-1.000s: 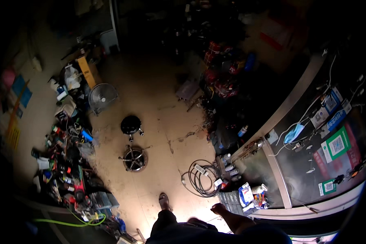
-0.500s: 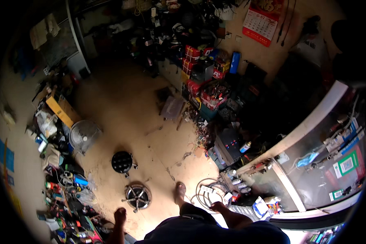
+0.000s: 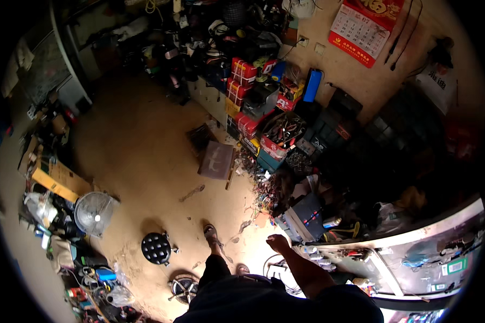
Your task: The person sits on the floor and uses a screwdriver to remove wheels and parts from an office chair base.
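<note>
The right hand (image 3: pixel 277 243) is positioned over the floor with its fingers bent inward; the degree of closure cannot be told at this size, and no held object shows. The left hand is out of view. The nearest item is a boxy dark-grey case (image 3: pixel 302 215), flat-sided, with small red and blue fittings; it stands just beyond and to the right of the fingers. Contact cannot be confirmed. A dark coiled cable (image 3: pixel 265 263) lies on the near side of the fingers, partly covered by the forearm. A round black stool (image 3: pixel 157 248) with a dimpled seat stands well left of the fingers; a wire-grille fan (image 3: pixel 94 214) stands farther left. Beyond the fingers, a tangled heap of scraps (image 3: pixel 264 196) borders the case. A glass-panelled counter (image 3: pixel 387 273) with a pale frame obstructs the space to their right.
</note>
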Tool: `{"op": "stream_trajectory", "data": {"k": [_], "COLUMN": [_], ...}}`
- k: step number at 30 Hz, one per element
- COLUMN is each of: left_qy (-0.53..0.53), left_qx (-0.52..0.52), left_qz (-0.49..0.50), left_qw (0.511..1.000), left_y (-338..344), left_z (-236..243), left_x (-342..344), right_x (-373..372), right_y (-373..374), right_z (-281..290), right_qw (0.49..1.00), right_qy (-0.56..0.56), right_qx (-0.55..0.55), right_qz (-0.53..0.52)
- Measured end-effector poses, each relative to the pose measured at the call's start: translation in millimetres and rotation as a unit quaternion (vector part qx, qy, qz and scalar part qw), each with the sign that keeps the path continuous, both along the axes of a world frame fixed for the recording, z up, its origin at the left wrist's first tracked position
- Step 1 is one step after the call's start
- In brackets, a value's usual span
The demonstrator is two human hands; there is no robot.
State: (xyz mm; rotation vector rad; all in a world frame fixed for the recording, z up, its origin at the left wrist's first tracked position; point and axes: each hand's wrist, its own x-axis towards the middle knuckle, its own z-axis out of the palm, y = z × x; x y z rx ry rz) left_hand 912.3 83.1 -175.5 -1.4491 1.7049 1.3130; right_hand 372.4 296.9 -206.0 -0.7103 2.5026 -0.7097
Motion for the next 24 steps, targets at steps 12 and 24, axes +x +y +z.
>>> {"op": "stream_trajectory", "data": {"k": [12, 24], "left_qy": [0.137, -0.047], "left_qx": [-0.278, -0.028], "left_qz": [-0.125, -0.168], "left_qw": [0.943, 0.984], "left_y": [-411.2, -347.3], "left_z": [29.6, 51.0], "left_x": [-289.5, -418.8], "right_x": [-178.0, -634.2], "right_y": [-155.2, -213.9], "right_z": [-16.5, -73.6], "right_qw": [0.99, 0.913], "right_qy": [0.128, 0.216], "right_qx": [-0.01, -0.013], "right_qz": [-0.058, -0.344]}}
